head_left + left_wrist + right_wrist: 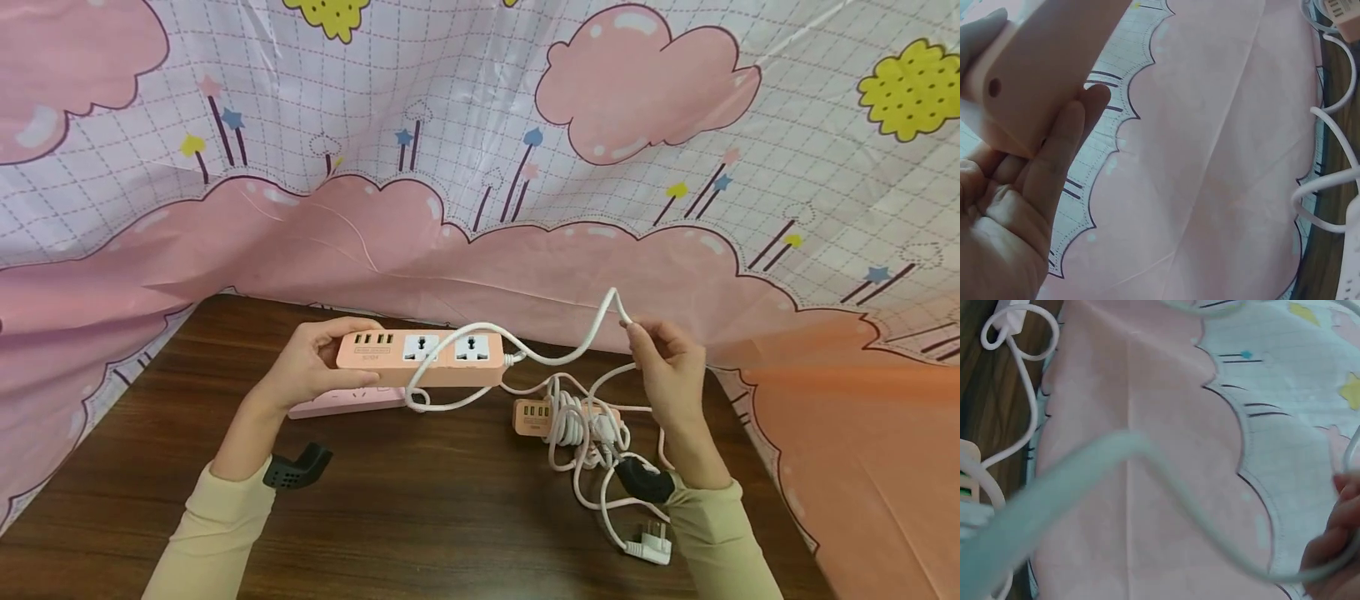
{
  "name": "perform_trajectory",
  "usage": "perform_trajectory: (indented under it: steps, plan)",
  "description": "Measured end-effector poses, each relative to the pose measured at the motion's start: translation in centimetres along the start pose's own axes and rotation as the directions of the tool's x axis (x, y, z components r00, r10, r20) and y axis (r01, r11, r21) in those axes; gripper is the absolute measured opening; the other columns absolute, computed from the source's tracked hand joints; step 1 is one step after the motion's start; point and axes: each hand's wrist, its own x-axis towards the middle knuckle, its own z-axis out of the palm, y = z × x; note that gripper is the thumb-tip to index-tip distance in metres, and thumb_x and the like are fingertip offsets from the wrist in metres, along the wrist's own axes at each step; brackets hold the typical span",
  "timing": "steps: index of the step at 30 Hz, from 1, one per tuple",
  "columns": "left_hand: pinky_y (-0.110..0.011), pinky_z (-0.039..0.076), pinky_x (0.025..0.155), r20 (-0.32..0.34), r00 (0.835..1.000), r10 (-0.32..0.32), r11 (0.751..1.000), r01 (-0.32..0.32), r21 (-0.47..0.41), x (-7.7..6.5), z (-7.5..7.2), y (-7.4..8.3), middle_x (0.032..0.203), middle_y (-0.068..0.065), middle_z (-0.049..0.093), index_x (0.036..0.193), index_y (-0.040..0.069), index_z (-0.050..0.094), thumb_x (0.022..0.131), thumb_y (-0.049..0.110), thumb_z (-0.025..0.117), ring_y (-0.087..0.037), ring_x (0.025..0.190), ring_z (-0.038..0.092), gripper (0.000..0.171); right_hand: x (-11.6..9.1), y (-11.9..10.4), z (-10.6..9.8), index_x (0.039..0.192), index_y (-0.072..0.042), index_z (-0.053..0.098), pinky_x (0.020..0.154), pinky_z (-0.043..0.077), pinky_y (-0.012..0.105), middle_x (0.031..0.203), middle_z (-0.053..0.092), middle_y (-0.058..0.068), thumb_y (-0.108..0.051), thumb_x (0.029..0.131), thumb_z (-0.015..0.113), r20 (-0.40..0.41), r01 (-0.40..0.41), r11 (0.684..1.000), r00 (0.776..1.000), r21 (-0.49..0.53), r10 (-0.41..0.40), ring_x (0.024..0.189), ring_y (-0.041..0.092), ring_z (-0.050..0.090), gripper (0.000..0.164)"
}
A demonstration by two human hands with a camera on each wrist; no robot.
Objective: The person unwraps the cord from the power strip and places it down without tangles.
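My left hand (315,367) grips the left end of an orange power strip (427,377), raised above the table with its USB ports and two white sockets showing. In the left wrist view, the thumb and fingers are around the end of the strip (1041,75). From the strip's right end a white cord (558,360) loops across its front and rises in a bend to my right hand (671,367). That hand pinches the cord between thumb and fingers. The right wrist view shows the cord (1135,445), blurred close up, leading to the fingers (1329,547).
A second orange power strip (532,418) lies on the table at right, wrapped in white cord. In front of it is a white plug (654,546). A pink power strip (348,404) lies behind my left hand. A patterned pink cloth (480,258) hangs behind the brown table (420,517).
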Motion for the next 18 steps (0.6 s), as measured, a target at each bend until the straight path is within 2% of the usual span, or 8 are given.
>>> perform_trajectory:
  steps: [3, 5, 7, 11, 13, 16, 18]
  plan:
    - [-0.024, 0.054, 0.07, -0.052, 0.998, -0.037, 0.999, 0.039, 0.034, -0.3, -0.5, -0.4, 0.103, -0.006, 0.061, 0.111, -0.017, 0.054, 0.066, -0.018, 0.072, -0.014, 0.085, 0.061, 0.049, -0.3, -0.5, -1.7, 0.085, 0.011, 0.064, 0.048, 0.034, 0.018, 0.06, 0.05, -0.001, 0.013, 0.087, 0.054, 0.087, 0.083, 0.985, 0.991, 0.154, -0.097, 0.053, 0.009, 0.042, 0.01]
    - [-0.023, 0.053, 0.069, -0.1, 0.994, -0.049, 0.997, 0.054, 0.046, -0.6, -1.1, -0.8, 0.102, -0.005, 0.061, 0.111, -0.016, 0.055, 0.066, -0.019, 0.072, -0.013, 0.085, 0.062, 0.048, -0.6, -0.5, -3.1, 0.085, 0.011, 0.064, 0.05, 0.035, 0.018, 0.062, 0.051, 0.0, 0.02, 0.084, 0.051, 0.174, 0.14, 0.968, 0.969, 0.211, -0.178, 0.055, 0.01, 0.043, 0.016]
    - [-0.022, 0.053, 0.07, -0.145, 0.988, -0.053, 0.997, 0.062, 0.055, -1.1, -1.9, -1.1, 0.102, -0.003, 0.062, 0.112, -0.013, 0.056, 0.067, -0.02, 0.07, -0.012, 0.085, 0.062, 0.048, -1.0, -0.5, -4.7, 0.086, 0.011, 0.064, 0.052, 0.037, 0.017, 0.068, 0.056, 0.002, 0.025, 0.08, 0.05, 0.259, 0.177, 0.959, 0.938, 0.221, -0.232, 0.059, 0.009, 0.047, 0.02]
    - [-0.02, 0.052, 0.069, -0.208, 0.977, -0.04, 0.994, 0.059, 0.087, -2.5, -3.8, -1.2, 0.103, -0.001, 0.063, 0.113, -0.008, 0.06, 0.068, -0.022, 0.068, -0.01, 0.084, 0.061, 0.048, -1.9, -0.1, -7.6, 0.088, 0.003, 0.068, 0.061, 0.044, 0.013, 0.081, 0.065, 0.002, 0.029, 0.072, 0.056, 0.412, 0.275, 0.957, 0.864, 0.094, -0.289, 0.071, 0.006, 0.055, 0.032]
    - [-0.019, 0.052, 0.069, -0.228, 0.973, -0.043, 0.994, 0.065, 0.09, -3.3, -4.8, -1.2, 0.103, 0.0, 0.064, 0.114, -0.006, 0.06, 0.068, -0.023, 0.067, -0.009, 0.084, 0.061, 0.049, -2.6, 0.3, -8.6, 0.088, -0.001, 0.069, 0.064, 0.047, 0.014, 0.082, 0.066, 0.002, 0.03, 0.067, 0.059, 0.489, 0.329, 0.944, 0.82, 0.023, -0.297, 0.073, 0.006, 0.058, 0.039]
    - [-0.018, 0.051, 0.07, -0.25, 0.967, -0.051, 0.992, 0.079, 0.103, -4.8, -6.1, -1.2, 0.104, 0.002, 0.063, 0.115, -0.004, 0.06, 0.069, -0.024, 0.066, -0.007, 0.086, 0.061, 0.051, -3.9, 0.7, -9.7, 0.09, -0.009, 0.068, 0.06, 0.048, 0.013, 0.081, 0.064, -0.004, 0.028, 0.064, 0.064, 0.594, 0.368, 0.924, 0.767, -0.099, -0.242, 0.071, 0.002, 0.059, 0.045]
    - [-0.016, 0.051, 0.07, -0.265, 0.962, -0.063, 0.988, 0.097, 0.12, -5.9, -7.0, -1.2, 0.105, 0.003, 0.063, 0.116, -0.001, 0.061, 0.069, -0.024, 0.066, -0.006, 0.087, 0.061, 0.052, -5.0, 1.1, -10.1, 0.089, -0.013, 0.067, 0.058, 0.049, 0.014, 0.081, 0.064, -0.006, 0.025, 0.066, 0.067, 0.635, 0.349, 0.921, 0.755, -0.176, -0.164, 0.069, 0.001, 0.059, 0.044]
